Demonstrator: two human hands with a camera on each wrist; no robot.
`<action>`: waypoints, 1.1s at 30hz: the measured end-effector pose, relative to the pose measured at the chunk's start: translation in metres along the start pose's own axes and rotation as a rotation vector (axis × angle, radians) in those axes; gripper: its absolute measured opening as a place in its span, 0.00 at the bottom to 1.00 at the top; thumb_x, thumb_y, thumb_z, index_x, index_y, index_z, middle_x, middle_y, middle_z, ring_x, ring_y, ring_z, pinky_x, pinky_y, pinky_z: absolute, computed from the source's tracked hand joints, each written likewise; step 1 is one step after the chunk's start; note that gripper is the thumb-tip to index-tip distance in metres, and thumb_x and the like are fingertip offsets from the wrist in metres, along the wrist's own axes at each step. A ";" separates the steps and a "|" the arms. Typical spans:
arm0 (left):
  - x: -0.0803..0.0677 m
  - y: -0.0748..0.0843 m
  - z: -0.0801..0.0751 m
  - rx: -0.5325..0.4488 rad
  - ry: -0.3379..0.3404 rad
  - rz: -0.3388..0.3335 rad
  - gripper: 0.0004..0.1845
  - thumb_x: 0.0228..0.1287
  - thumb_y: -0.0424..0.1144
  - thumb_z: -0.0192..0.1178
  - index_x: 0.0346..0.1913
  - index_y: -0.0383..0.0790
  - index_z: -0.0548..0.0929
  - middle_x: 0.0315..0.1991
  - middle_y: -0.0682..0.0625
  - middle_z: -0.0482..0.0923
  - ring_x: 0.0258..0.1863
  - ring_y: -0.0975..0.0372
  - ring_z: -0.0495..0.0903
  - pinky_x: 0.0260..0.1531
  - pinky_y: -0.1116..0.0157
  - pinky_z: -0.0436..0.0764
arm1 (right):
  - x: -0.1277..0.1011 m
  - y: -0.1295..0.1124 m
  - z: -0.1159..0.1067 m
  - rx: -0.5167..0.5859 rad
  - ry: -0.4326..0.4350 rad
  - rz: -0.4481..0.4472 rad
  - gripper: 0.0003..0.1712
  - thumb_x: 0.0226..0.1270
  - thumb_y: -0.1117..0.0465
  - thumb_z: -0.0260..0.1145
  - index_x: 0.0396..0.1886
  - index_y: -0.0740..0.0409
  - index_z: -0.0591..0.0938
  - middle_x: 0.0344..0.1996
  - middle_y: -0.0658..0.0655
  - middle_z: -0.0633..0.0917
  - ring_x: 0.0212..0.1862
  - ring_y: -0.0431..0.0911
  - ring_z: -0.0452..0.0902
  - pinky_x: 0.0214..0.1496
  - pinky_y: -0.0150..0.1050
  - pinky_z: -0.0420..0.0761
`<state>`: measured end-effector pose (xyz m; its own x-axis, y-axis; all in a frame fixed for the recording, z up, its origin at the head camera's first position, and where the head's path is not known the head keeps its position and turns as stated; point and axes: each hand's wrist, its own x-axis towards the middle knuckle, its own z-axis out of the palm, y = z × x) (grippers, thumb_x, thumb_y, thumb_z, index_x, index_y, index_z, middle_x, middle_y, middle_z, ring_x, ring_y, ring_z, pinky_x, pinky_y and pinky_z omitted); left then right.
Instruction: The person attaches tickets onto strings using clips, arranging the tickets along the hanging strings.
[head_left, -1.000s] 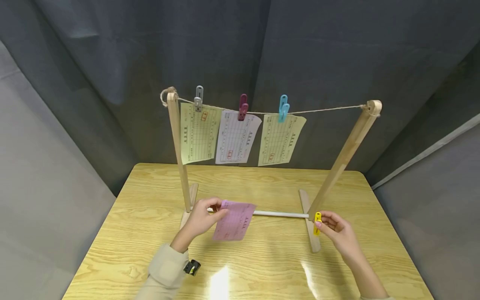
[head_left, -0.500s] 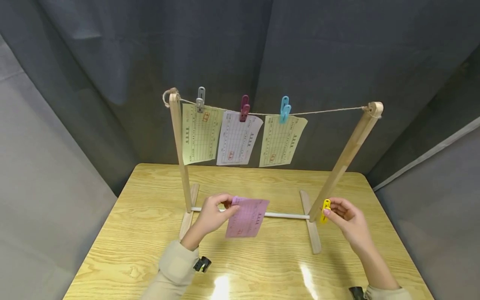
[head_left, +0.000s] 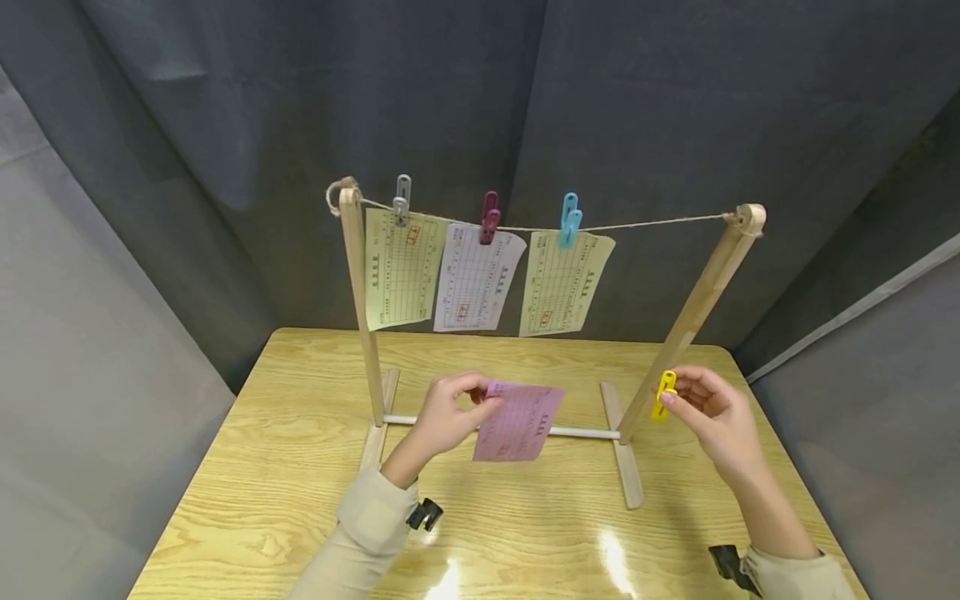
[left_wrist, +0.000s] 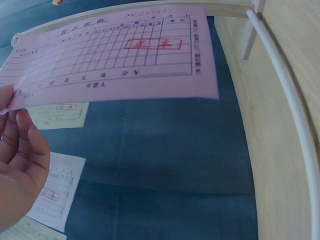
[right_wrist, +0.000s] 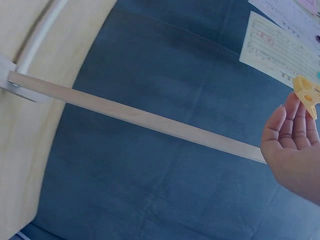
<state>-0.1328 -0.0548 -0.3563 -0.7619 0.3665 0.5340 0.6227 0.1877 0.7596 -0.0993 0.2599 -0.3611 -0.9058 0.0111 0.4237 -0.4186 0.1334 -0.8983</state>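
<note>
My left hand (head_left: 450,414) pinches a pink printed slip (head_left: 521,423) by its upper left corner, above the table in front of the rack. The left wrist view shows the slip (left_wrist: 110,60) side-on, with a red boxed stamp. Between the thumb and fingers of my right hand (head_left: 712,417) is a yellow clothespin (head_left: 664,395), held upright beside the rack's right post. Along the twine (head_left: 652,223) hang a green slip (head_left: 405,271) under a grey clothespin (head_left: 402,200), a white slip (head_left: 480,279) under a maroon clothespin (head_left: 490,218), and another green slip (head_left: 566,283) under a blue clothespin (head_left: 570,221).
The twine is tied between a left wooden post (head_left: 360,308) and a right wooden post (head_left: 693,321). A white rod (head_left: 585,432) joins their feet low over the wooden table (head_left: 300,467). A dark curtain (head_left: 637,100) hangs behind.
My left hand has moved right and upward with the pink slip. My right hand has risen and shifted slightly right, carrying the yellow clothespin. The hanging slips stay on the twine.
</note>
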 end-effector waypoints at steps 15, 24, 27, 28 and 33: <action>0.020 -0.022 0.020 -0.069 0.038 0.081 0.03 0.51 0.25 0.63 0.30 0.29 0.81 0.27 0.44 0.80 0.25 0.60 0.74 0.28 0.62 0.77 | 0.024 -0.033 -0.009 0.037 -0.066 -0.158 0.18 0.54 0.84 0.56 0.44 0.70 0.75 0.32 0.52 0.83 0.32 0.39 0.77 0.33 0.24 0.75; 0.030 -0.016 0.028 -0.078 0.058 0.126 0.03 0.50 0.25 0.62 0.30 0.28 0.81 0.26 0.43 0.80 0.23 0.61 0.74 0.26 0.69 0.75 | 0.035 -0.050 -0.016 0.051 -0.015 -0.216 0.16 0.52 0.84 0.56 0.42 0.75 0.75 0.32 0.54 0.83 0.31 0.40 0.77 0.32 0.24 0.75; 0.034 -0.013 0.030 -0.069 0.061 0.109 0.02 0.51 0.26 0.62 0.30 0.29 0.81 0.26 0.45 0.80 0.24 0.62 0.73 0.27 0.70 0.74 | 0.040 -0.057 -0.017 0.070 0.000 -0.238 0.15 0.52 0.84 0.57 0.42 0.76 0.75 0.31 0.54 0.83 0.30 0.41 0.77 0.31 0.24 0.74; 0.036 -0.012 0.030 -0.070 0.061 0.107 0.02 0.52 0.26 0.62 0.30 0.30 0.81 0.26 0.45 0.80 0.24 0.63 0.72 0.27 0.71 0.74 | 0.042 -0.060 -0.018 0.066 0.007 -0.246 0.15 0.52 0.84 0.57 0.42 0.78 0.75 0.31 0.54 0.83 0.30 0.40 0.77 0.31 0.24 0.74; 0.049 -0.007 0.034 -0.072 0.079 0.133 0.02 0.51 0.26 0.62 0.29 0.28 0.81 0.26 0.44 0.78 0.24 0.62 0.72 0.26 0.71 0.74 | 0.053 -0.071 -0.018 0.139 0.025 -0.291 0.13 0.52 0.85 0.56 0.40 0.83 0.73 0.30 0.57 0.84 0.30 0.42 0.78 0.32 0.25 0.76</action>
<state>-0.1682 -0.0076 -0.3477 -0.6867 0.3106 0.6572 0.7070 0.0749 0.7033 -0.1159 0.2686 -0.2726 -0.7453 0.0174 0.6665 -0.6666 -0.0023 -0.7454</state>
